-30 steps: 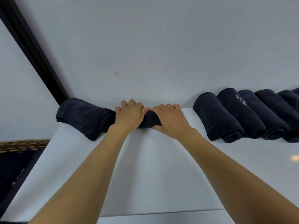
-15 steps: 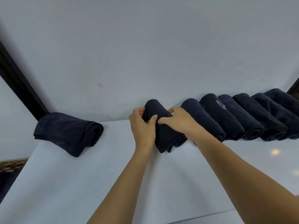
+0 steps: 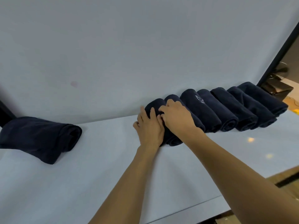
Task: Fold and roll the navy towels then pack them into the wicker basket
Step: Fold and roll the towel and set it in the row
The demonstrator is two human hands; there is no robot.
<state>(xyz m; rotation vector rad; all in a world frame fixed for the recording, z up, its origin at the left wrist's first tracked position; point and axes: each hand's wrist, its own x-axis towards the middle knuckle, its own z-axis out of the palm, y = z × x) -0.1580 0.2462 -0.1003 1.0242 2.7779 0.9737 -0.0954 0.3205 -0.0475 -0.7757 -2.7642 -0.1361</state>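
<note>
Risk sits mostly in the end roll (image 3: 155, 105) itself: terry that is only wound, not tucked, may spring open once the pressure comes off, and the loose outer flap would cause it. It lies on the white surface (image 3: 100, 172) at the left end of the row of rolled towels (image 3: 229, 109), touching its neighbour, so a sideways shove could also nudge that row askew. The wicker basket is not in view, so nothing shows as packed; carrying rolls loosely invites them to unwind. A slacker folded towel (image 3: 40, 138) lies well apart on the left and probably needs rolling.

Both forearms reach forward from low in the view and meet at the roll. The left hand (image 3: 149, 128) lies palm-down against the roll's left flank, fingers mostly straight, a wide grip that presses rather than clasps. The right hand (image 3: 177, 118) drapes over the neighbour's top, its fingers (image 3: 161, 109) bent down onto the end roll, a narrow grip holding that cloth
</note>
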